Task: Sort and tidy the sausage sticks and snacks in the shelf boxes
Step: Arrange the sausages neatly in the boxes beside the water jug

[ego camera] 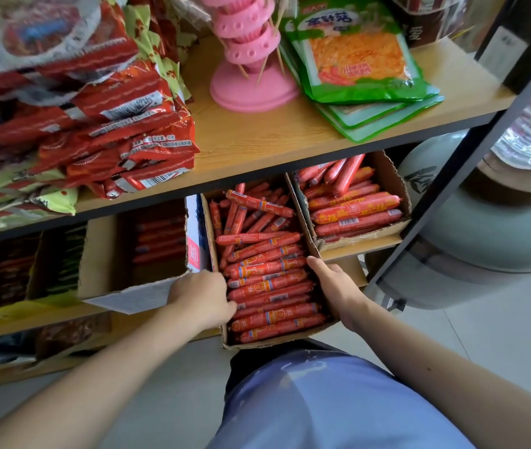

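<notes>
On the lower board of the shelf three open cardboard boxes stand side by side. The middle box is drawn out toward the person, so its near end hangs past the board edge. The left box is in shadow and the right box sits farther back. On the upper board lie red packets in a loose heap on the left and green packets on the right.

The left hand grips the left wall of the middle box, its fingers curled over the rim and touching the sticks inside. The right hand clasps the right wall. Its thumb lies along the rim, and its fingers are hidden outside the wall.

In the near half of the middle box the sticks lie in tidy rows, each across the box. In the far half they cross each other in a jumble. I judge this box to be about half done. In the right box the thicker sausages are ordered near the front, but some at the back stand tilted. The red packets also seem to need sorting.
</notes>
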Action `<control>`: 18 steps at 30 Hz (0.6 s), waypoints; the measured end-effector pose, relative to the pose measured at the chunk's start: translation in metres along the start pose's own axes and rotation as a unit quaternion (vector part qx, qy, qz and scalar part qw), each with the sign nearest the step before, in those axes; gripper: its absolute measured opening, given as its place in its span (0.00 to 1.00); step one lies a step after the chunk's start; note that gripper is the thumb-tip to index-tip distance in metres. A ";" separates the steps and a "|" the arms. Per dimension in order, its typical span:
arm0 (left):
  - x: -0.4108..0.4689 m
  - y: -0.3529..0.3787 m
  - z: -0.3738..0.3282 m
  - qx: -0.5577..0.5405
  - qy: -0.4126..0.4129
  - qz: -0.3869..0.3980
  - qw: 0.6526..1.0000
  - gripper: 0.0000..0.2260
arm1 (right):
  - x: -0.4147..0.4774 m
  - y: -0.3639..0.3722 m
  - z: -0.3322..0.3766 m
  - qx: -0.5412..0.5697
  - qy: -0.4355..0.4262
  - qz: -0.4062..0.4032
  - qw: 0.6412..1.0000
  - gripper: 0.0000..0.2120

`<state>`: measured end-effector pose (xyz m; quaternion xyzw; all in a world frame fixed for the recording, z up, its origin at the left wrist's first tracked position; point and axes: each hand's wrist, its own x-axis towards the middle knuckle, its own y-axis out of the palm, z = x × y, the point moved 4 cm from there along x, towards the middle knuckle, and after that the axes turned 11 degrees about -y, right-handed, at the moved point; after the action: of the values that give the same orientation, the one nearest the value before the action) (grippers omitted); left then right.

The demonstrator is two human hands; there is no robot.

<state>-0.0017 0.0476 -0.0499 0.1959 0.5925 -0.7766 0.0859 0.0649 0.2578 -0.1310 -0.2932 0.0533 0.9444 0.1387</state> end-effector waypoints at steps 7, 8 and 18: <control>0.026 0.005 -0.045 -0.043 0.185 -0.060 0.980 0.26 | 0.001 -0.016 0.031 -0.111 -0.164 -0.136 0.971 0.22; 0.031 0.008 -0.046 -0.035 0.180 -0.061 0.981 0.25 | 0.000 -0.015 0.032 -0.110 -0.168 -0.134 0.970 0.19; 0.023 0.032 -0.043 -0.090 0.210 -0.048 0.972 0.20 | -0.001 -0.012 0.030 -0.101 -0.161 -0.107 0.976 0.15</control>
<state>-0.0020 0.0819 -0.0974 0.3178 0.6736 -0.6646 -0.0605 0.0525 0.2746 -0.1059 -0.1535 -0.0967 0.9596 0.2152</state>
